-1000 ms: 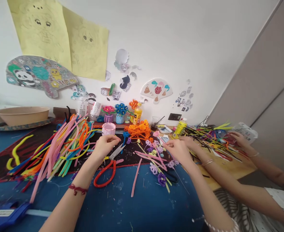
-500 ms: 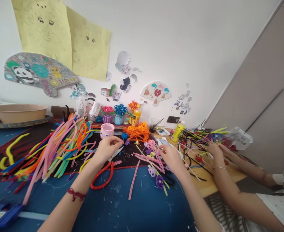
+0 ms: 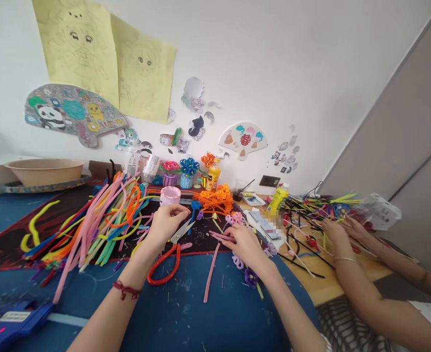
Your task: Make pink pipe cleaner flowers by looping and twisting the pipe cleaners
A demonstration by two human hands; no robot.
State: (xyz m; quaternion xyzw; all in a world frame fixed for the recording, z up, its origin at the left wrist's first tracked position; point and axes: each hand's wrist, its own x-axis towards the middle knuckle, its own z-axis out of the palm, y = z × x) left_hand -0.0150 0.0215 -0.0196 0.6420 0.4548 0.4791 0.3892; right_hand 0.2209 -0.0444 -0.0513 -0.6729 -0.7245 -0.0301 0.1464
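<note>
My left hand [image 3: 167, 224] is closed in a pinch above the open scissors [image 3: 177, 249] with red handles; whatever it pinches is too small or hidden to make out. Fingers of my right hand [image 3: 245, 242] close on short pink pipe cleaners [image 3: 220, 236]. Beside and partly under that hand lie lilac pipe-cleaner flowers [image 3: 238, 262] and a dark purple flower [image 3: 251, 277]. A single pink pipe cleaner [image 3: 211, 274] lies on the blue table between my arms. The pink pot [image 3: 170, 195] stands just beyond my left hand.
To the left spreads a heap of colourful pipe cleaners [image 3: 101, 220], with a blue glue gun [image 3: 21, 320] in front. Orange pipe-cleaner pieces [image 3: 215, 199] and an orange drink bottle [image 3: 213, 175] are behind. A phone [image 3: 265, 225] lies right, near another person's hands [image 3: 334, 237].
My right hand has moved left and down onto the pink pipe cleaners, closing on them. My left hand keeps its pinch near the scissors. The whole view has shifted slightly.
</note>
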